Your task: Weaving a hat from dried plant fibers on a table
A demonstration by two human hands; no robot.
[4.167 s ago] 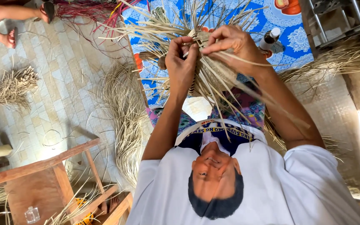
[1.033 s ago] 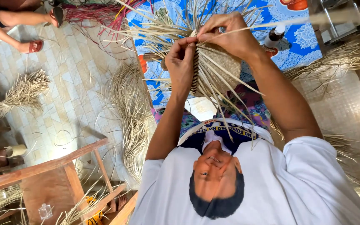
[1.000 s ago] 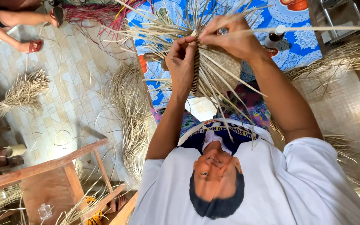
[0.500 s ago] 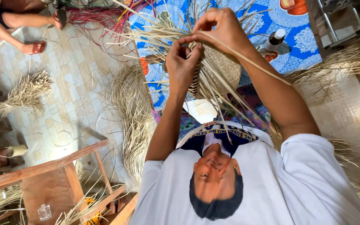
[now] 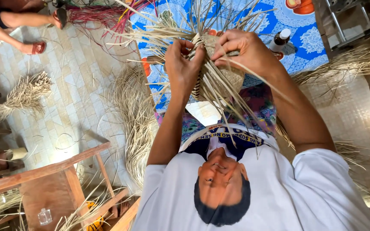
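I hold a partly woven straw piece [image 5: 221, 79] up in front of me, with many loose pale strands fanning out above and hanging below it. My left hand [image 5: 180, 64] grips its left edge, fingers curled over the woven part. At the top right of the piece, my right hand [image 5: 247, 51] pinches strands, and one long strand runs down along my right forearm. Both hands are over my lap, above a blue patterned mat [image 5: 309, 40].
A small bottle [image 5: 280, 39] stands on the mat. Loose straw bundles [image 5: 135, 115] [image 5: 22, 92] lie on the tiled floor. A wooden bench frame [image 5: 43, 171] is at lower left. Another person's sandalled feet [image 5: 33, 46] and dyed red straw [image 5: 99, 15] are at top left.
My right hand, which drew a long strand out to the right, has come back down onto the top of the woven piece. My left hand has kept its grip.
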